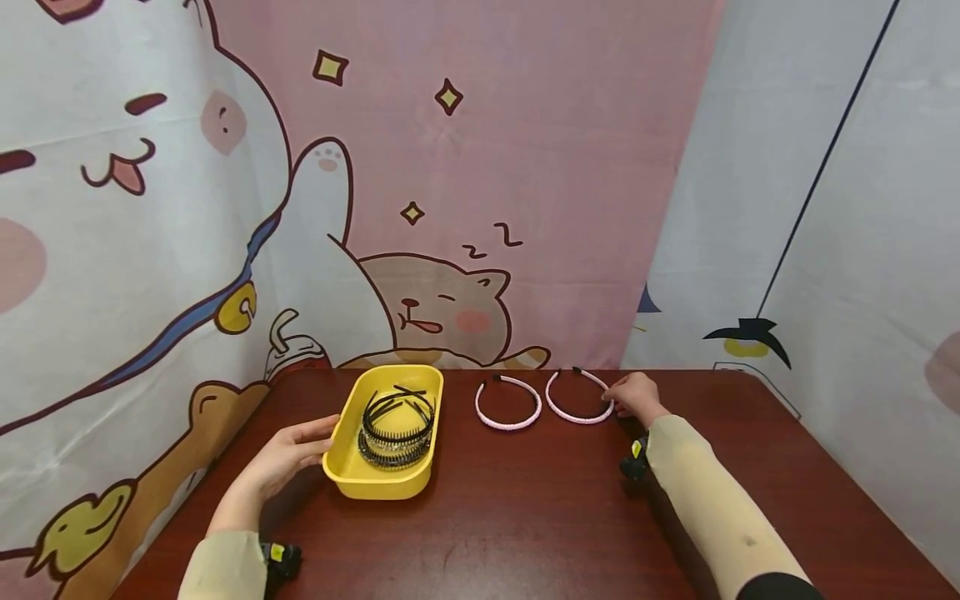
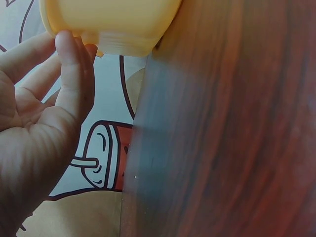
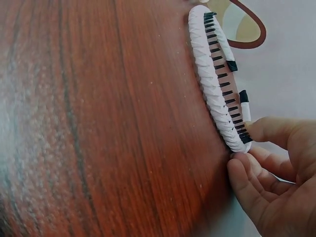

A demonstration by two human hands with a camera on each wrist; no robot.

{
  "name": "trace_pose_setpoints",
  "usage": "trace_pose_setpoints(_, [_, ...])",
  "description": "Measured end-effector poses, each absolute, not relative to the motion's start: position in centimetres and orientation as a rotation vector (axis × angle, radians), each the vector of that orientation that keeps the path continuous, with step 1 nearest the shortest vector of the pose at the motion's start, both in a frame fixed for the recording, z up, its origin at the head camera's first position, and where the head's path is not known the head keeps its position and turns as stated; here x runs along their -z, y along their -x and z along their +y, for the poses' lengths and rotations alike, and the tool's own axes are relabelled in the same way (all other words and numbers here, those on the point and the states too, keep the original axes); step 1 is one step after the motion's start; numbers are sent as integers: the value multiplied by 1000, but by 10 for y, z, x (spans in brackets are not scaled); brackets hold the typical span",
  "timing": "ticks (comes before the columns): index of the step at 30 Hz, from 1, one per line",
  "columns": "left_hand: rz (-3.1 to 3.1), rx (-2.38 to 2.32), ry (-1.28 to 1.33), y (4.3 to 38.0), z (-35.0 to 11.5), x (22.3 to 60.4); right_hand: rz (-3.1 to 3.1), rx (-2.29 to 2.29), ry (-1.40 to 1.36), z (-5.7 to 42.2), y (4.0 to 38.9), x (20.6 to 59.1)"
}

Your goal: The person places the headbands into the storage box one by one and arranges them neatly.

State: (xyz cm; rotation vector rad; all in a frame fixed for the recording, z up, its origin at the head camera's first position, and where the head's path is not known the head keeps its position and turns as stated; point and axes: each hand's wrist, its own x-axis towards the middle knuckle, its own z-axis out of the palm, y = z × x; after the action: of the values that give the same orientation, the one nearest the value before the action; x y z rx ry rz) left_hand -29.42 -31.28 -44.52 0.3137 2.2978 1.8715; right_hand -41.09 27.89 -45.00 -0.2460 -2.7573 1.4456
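A pink, braided-looking headband with black inner teeth and black tips lies at the back of the table. My right hand pinches its right side between thumb and fingers, seen close up in the right wrist view. To its left lies a similar pink headband. At the left side stands a yellow plastic basket, its near-left rim held by the fingertips of my left hand. Several dark toothed headbands are stacked inside that basket.
The dark red-brown wooden table ends at the back against a cartoon-printed cloth. White cloth also hangs along the right side. A small black wrist camera sits under the right wrist.
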Motion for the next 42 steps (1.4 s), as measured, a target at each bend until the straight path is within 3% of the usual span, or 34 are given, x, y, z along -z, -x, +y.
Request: trace_pose_setpoints(42, [2259,-1898,-401,294,-312,446,-2665,-1793,465,300,404,448])
